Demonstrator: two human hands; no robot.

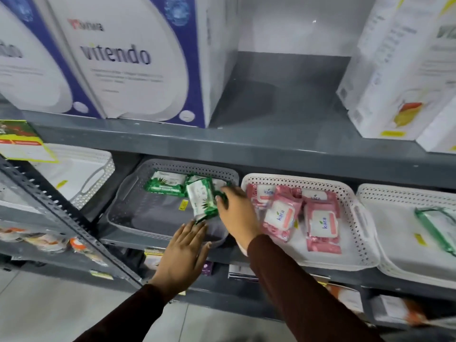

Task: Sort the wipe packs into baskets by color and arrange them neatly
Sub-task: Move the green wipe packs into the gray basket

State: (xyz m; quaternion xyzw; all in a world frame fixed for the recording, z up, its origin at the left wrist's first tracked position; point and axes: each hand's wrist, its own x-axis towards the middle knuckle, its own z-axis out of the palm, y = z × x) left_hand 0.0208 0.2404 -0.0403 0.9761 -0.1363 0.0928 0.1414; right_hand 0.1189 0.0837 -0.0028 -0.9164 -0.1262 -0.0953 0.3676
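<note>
Shelf (246, 146), grey basket (153, 233): right hand (237, 211) pinches green pack (202, 202); left hand (185, 250) open, empty. Soft, slippery; hold edges.

Bare hands (182, 253), seemingly dark maroon long sleeves (303, 292)

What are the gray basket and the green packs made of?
The gray basket looks like molded matte plastic: its walls have neat rows of small holes. The green wipe packs look like soft glossy plastic film, crinkled and shiny, though that's judged by looks alone.
</note>
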